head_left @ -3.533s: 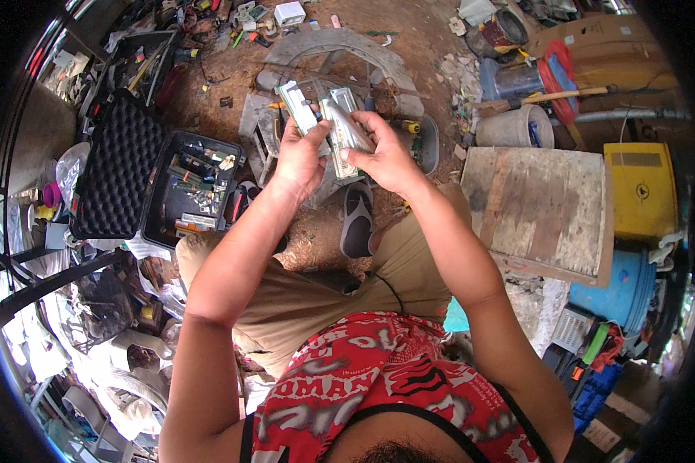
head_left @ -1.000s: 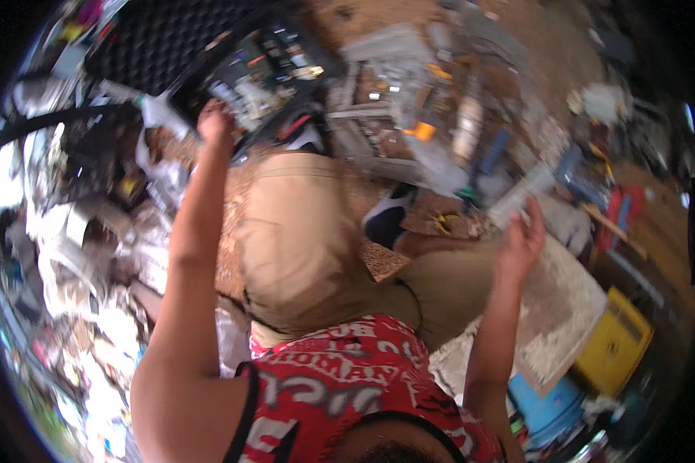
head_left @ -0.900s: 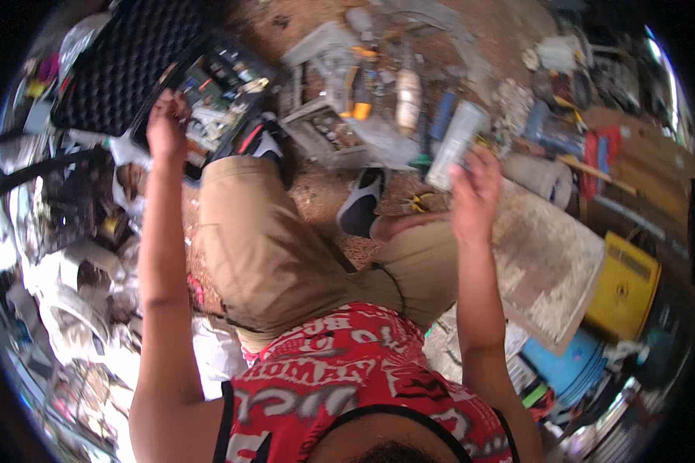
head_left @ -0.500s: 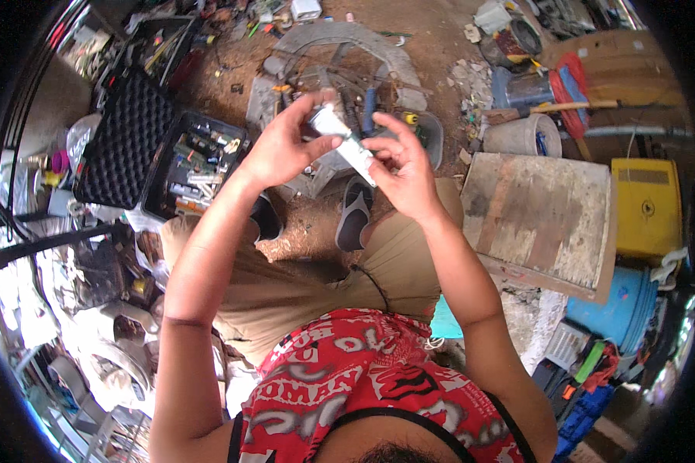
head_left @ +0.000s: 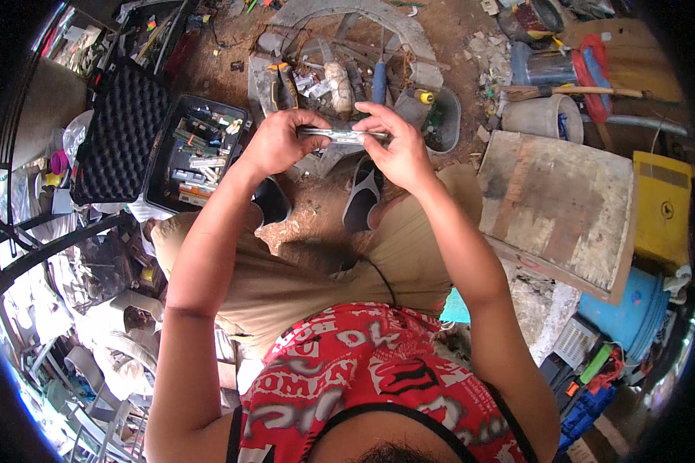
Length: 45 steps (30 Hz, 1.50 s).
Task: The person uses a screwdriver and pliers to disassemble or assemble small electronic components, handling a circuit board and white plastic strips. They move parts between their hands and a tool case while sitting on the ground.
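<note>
A slim, silvery metal-looking piece [head_left: 340, 136] is held level between my two hands, its narrow side toward me; I cannot make out its exact kind. My left hand [head_left: 284, 140] grips its left end, thumb below and fingers curled over. At the other end my right hand [head_left: 394, 147] pinches it between thumb and fingers. Just beyond, on the ground, lie yellow-and-black handled pliers [head_left: 283, 85], a pale wrapped tool [head_left: 338, 89] and a blue-handled tool [head_left: 380, 81].
A black foam-lined case [head_left: 123, 139] lies open at the left, its tray [head_left: 162, 174] holding small parts. At the right stand a worn wooden board [head_left: 556, 208], a white bucket [head_left: 544, 123], a yellow box [head_left: 662, 208] and a blue drum [head_left: 625, 312]. A grey bin [head_left: 454, 123] sits beyond my right hand.
The silvery piece has turned from a slant with its broad face showing to level and edge-on. Both hands have shifted with it, still holding its ends.
</note>
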Available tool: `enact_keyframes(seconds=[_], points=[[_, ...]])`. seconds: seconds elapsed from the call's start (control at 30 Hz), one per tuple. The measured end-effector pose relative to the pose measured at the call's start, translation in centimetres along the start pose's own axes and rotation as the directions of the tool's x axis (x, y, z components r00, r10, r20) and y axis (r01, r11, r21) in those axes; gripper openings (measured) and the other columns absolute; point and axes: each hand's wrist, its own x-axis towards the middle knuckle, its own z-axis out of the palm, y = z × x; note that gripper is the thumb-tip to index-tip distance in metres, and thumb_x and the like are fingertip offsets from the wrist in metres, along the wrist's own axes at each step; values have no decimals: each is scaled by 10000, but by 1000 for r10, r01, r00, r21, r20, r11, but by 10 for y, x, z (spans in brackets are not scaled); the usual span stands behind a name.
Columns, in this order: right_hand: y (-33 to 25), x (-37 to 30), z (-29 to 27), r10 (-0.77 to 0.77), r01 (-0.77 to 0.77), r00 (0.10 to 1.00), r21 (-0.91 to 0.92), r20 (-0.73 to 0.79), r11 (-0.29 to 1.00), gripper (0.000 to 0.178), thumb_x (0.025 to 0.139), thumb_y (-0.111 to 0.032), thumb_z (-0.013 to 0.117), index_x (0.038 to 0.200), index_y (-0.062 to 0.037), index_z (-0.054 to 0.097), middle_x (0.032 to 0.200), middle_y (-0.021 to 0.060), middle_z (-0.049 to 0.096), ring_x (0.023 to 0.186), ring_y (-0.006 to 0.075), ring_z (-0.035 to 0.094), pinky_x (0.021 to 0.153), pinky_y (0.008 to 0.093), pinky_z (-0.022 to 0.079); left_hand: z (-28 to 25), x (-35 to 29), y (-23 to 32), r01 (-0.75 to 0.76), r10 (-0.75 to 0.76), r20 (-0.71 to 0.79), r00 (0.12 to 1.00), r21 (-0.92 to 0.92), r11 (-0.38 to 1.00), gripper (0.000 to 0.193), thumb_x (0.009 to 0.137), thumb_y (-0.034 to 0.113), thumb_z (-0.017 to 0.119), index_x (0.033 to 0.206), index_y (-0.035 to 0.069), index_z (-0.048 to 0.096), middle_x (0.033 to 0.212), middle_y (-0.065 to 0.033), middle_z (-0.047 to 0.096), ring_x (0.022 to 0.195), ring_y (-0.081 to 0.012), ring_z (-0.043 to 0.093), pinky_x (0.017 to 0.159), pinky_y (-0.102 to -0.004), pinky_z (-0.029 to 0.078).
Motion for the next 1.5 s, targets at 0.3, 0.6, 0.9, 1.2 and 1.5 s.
enact_keyframes(seconds=[0.3, 0.6, 0.9, 1.2, 1.5], points=[[18, 7, -10, -74, -2, 983, -413, -170, 911, 422, 795, -189, 698, 1173, -51, 571, 1074, 152, 619, 957, 311, 610, 849, 391, 484, -12, -1, -21, 133, -125, -249, 960, 14, 991, 219, 859, 149, 667, 1042, 29, 663, 919, -89, 677, 843, -136, 610, 788, -284, 475], [22, -2, -11, -61, -36, 970, -392, -234, 919, 446, 786, -194, 701, 1183, -45, 562, 1063, 158, 608, 974, 330, 596, 867, 395, 470, -7, 8, -33, 121, -233, -348, 908, -316, 941, 246, 902, 189, 643, 1084, 26, 615, 895, 8, 629, 758, -59, 538, 685, -210, 446], [31, 1, -24, 57, -152, 958, -331, -280, 931, 480, 810, -255, 691, 1232, -79, 544, 1081, 173, 627, 935, 326, 623, 833, 390, 494, -12, 5, -9, 74, -436, -166, 885, -873, 483, 190, 955, 201, 544, 1110, 93, 534, 1023, -52, 658, 873, -119, 632, 709, -235, 524], [45, 80, -2, 304, -360, 932, -598, -196, 716, 592, 858, -293, 593, 1349, -47, 371, 1095, 289, 600, 1033, 440, 577, 913, 472, 457, -8, 8, -16, -34, -253, -112, 961, -955, 293, 333, 1009, 260, 385, 1247, 38, 455, 1177, -159, 603, 896, -173, 644, 765, -268, 554], [44, 73, -13, 364, -309, 898, 233, -247, 922, 308, 908, -180, 501, 1212, -137, 521, 847, 85, 607, 664, 185, 582, 596, 322, 488, -4, 5, -7, -74, -171, -106, 980, -981, 180, 339, 1002, 206, 415, 1303, 52, 420, 1224, -125, 580, 964, -160, 616, 832, -284, 527]])
